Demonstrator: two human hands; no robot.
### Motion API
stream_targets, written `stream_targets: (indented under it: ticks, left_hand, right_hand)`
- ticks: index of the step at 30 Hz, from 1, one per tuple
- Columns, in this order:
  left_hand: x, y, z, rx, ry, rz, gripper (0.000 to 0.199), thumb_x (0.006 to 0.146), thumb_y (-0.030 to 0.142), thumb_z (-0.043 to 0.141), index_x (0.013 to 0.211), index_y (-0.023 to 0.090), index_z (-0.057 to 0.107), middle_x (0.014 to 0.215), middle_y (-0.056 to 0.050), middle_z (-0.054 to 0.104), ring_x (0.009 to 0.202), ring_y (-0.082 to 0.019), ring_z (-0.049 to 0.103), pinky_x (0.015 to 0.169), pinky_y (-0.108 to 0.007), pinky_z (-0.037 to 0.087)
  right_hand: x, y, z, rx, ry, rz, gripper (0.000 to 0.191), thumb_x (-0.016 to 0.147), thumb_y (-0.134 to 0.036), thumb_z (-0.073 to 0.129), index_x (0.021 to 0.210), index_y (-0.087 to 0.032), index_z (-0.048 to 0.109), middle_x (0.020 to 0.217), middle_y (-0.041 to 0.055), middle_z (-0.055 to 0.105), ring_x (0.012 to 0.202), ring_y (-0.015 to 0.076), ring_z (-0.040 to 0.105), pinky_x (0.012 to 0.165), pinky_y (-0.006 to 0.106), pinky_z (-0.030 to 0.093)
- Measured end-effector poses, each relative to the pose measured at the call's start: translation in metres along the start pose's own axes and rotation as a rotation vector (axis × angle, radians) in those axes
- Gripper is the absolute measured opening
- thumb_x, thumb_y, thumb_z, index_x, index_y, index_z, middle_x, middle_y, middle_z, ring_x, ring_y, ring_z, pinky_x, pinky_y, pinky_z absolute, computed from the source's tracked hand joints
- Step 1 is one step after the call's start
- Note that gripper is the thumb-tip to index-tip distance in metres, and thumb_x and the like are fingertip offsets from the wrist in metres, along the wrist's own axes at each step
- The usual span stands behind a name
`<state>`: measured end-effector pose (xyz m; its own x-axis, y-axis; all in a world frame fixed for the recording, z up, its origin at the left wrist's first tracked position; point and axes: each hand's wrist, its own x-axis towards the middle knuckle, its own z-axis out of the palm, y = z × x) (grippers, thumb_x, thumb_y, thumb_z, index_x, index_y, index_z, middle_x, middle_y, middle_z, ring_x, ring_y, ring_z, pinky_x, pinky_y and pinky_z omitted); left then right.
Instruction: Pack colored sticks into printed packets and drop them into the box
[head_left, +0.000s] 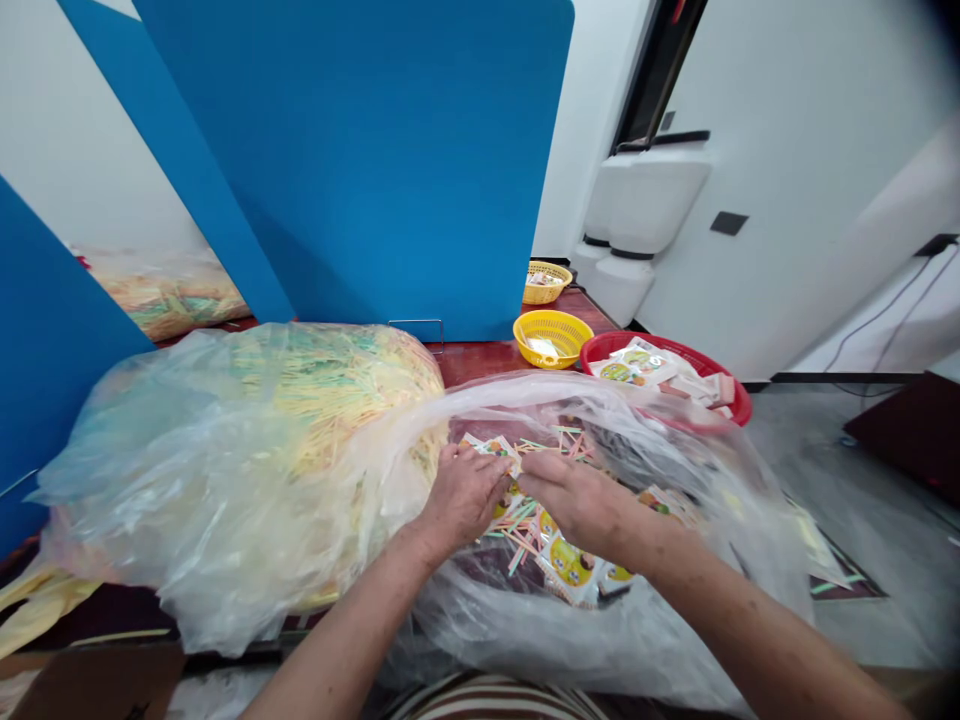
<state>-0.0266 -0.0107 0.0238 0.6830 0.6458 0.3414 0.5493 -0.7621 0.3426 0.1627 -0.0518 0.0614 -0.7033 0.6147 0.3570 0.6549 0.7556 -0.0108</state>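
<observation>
My left hand [466, 492] is closed on a small printed packet [491, 448], whose white top shows above the fingers. Right beside it, my right hand [574, 497] has its fingers bent together at the packet's right edge; what they hold, if anything, is hidden. Under both hands lie thin coloured sticks [521, 535] in pink, green and yellow. More printed packets [570, 562] lie just below my right hand. A clear plastic bag [525, 640] spreads open around all of this.
A large clear bag full of coloured sticks [337, 390] lies at left. Behind stand blue panels [375, 160]. Yellow baskets [574, 333] and a red basket [739, 395] with packets stand at the back right. White containers [652, 200] are beyond.
</observation>
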Motion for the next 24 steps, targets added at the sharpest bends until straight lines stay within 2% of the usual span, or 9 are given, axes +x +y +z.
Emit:
stream_targets:
  ticks: [2,4,7,10,15,19,21,24]
  left_hand:
    - [-0.003,0.001,0.001,-0.037,0.011,0.015,0.027,0.092,0.028,0.032,0.103,0.021,0.056,0.103,-0.004,0.064,0.092,-0.018,0.052,0.083,-0.036,0.029]
    - [-0.006,0.000,0.001,-0.076,0.011,0.016,0.029,0.093,0.028,0.030,0.095,0.019,0.057,0.096,-0.004,0.064,0.089,-0.017,0.052,0.082,-0.035,0.030]
    - [-0.006,-0.001,0.001,-0.114,0.004,0.010,0.032,0.093,0.029,0.028,0.085,0.018,0.056,0.084,-0.003,0.063,0.081,-0.015,0.052,0.079,-0.033,0.031]
    - [-0.003,0.000,0.000,-0.148,0.031,0.007,0.032,0.093,0.030,0.027,0.082,0.017,0.055,0.082,-0.003,0.062,0.080,-0.015,0.051,0.078,-0.033,0.031]
    - [-0.005,-0.003,0.001,-0.163,0.093,-0.038,0.035,0.093,0.030,0.028,0.077,0.017,0.056,0.076,-0.004,0.062,0.076,-0.016,0.051,0.077,-0.033,0.032]
    - [-0.009,-0.005,0.002,-0.164,0.088,-0.012,0.028,0.092,0.028,0.032,0.100,0.020,0.058,0.092,-0.005,0.065,0.087,-0.017,0.053,0.083,-0.036,0.030]
    - [-0.009,-0.004,0.004,-0.224,0.060,0.033,0.029,0.092,0.027,0.033,0.108,0.020,0.055,0.098,-0.005,0.064,0.090,-0.017,0.053,0.086,-0.037,0.030]
    - [-0.009,0.002,0.009,-0.422,0.031,0.026,0.034,0.092,0.032,0.031,0.098,0.016,0.060,0.089,-0.006,0.064,0.084,-0.017,0.054,0.083,-0.034,0.036]
  right_hand:
    - [0.000,0.001,-0.003,0.178,0.139,0.025,0.027,0.082,-0.004,0.034,0.094,-0.013,0.057,0.088,0.0087,0.056,0.084,0.0156,0.053,0.073,0.029,0.051]
    - [0.000,0.003,-0.008,0.261,0.276,0.045,0.029,0.082,-0.004,0.036,0.100,-0.015,0.055,0.093,0.0093,0.056,0.089,0.0157,0.054,0.075,0.031,0.051]
    - [0.000,0.006,-0.015,0.179,0.411,0.033,0.032,0.082,-0.003,0.040,0.108,-0.017,0.052,0.099,0.0097,0.056,0.096,0.0164,0.054,0.080,0.033,0.051]
    - [0.000,0.006,-0.014,0.050,0.487,0.001,0.035,0.081,-0.002,0.042,0.111,-0.017,0.051,0.101,0.0101,0.056,0.100,0.0173,0.053,0.084,0.033,0.050]
    - [-0.006,0.003,0.001,0.000,0.402,-0.040,0.032,0.081,0.000,0.039,0.108,-0.012,0.051,0.101,0.0127,0.055,0.101,0.0189,0.052,0.085,0.035,0.050]
    - [-0.007,0.000,0.001,0.130,0.247,-0.069,0.029,0.082,-0.001,0.036,0.104,-0.011,0.053,0.098,0.0121,0.056,0.098,0.0179,0.052,0.082,0.033,0.051]
    - [-0.005,-0.001,-0.002,0.208,0.230,-0.057,0.029,0.082,-0.002,0.035,0.101,-0.013,0.054,0.094,0.0104,0.057,0.092,0.0162,0.054,0.077,0.030,0.052]
    - [-0.002,-0.005,-0.003,0.298,0.248,0.015,0.032,0.083,-0.005,0.036,0.108,-0.017,0.053,0.101,0.0105,0.057,0.097,0.0161,0.054,0.079,0.031,0.051]
